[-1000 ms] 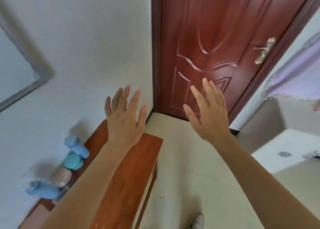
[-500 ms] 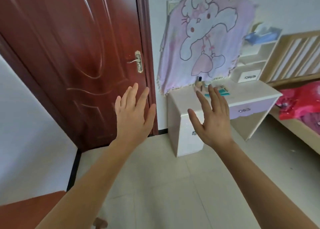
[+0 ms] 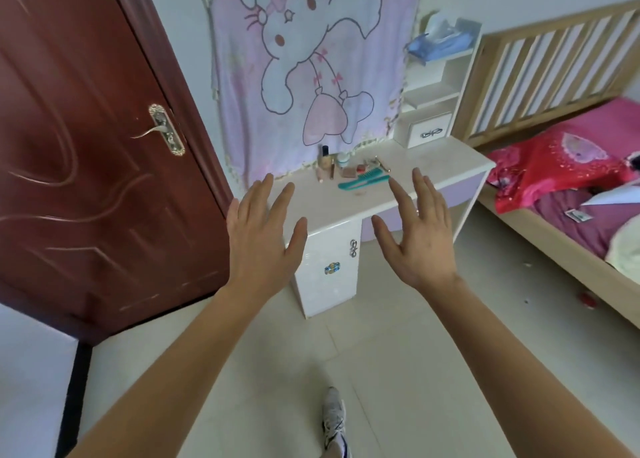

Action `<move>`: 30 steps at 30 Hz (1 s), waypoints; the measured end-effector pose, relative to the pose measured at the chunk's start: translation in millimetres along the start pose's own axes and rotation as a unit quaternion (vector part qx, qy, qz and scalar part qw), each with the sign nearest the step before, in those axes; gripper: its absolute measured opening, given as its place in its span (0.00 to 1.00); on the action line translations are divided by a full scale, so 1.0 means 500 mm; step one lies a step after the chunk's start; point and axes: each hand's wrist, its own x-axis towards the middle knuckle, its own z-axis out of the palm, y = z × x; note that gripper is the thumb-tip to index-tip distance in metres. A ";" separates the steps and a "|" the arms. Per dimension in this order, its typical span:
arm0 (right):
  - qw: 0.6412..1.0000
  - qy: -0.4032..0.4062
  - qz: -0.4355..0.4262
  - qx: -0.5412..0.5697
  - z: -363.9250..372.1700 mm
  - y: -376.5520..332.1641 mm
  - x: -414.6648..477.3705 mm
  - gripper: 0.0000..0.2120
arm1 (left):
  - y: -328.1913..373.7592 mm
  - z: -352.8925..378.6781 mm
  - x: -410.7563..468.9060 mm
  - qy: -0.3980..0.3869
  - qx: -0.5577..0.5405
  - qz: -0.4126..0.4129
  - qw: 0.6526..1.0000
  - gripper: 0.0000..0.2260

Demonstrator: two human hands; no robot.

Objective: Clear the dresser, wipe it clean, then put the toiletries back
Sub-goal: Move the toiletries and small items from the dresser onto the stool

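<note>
A white dresser (image 3: 433, 167) stands ahead against the wall, under a pink cartoon cloth (image 3: 311, 59). On its top lie a teal comb (image 3: 362, 182), a foundation bottle (image 3: 325, 161), a small white jar (image 3: 343, 160) and several small cosmetics (image 3: 349, 172). My left hand (image 3: 263, 239) and my right hand (image 3: 420, 236) are raised in front of me, palms forward, fingers spread, holding nothing. Both hands hang in the air short of the dresser's near edge.
A dark red door (image 3: 86, 146) stands to the left of the dresser. A bed (image 3: 571, 187) with pink and red bedding runs along the right. A white shelf unit (image 3: 440, 87) with a tissue pack sits on the dresser's right end. My shoe (image 3: 334, 423) is on the tiled floor.
The view has swung right from a brown table with blue bottles, past the door, onto the white dresser, which is now closer. Both hands stay raised, open and empty.
</note>
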 end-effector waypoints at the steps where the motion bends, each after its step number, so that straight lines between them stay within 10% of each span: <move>1: 1.000 -0.003 0.001 -0.006 0.012 0.024 0.015 0.28 | 0.004 0.027 0.023 0.002 -0.003 0.004 1.000 0.22; 30: 0.977 -0.215 -0.004 -0.005 0.598 0.587 0.781 0.27 | -0.120 0.793 0.807 -0.174 -0.077 -0.233 0.954 0.29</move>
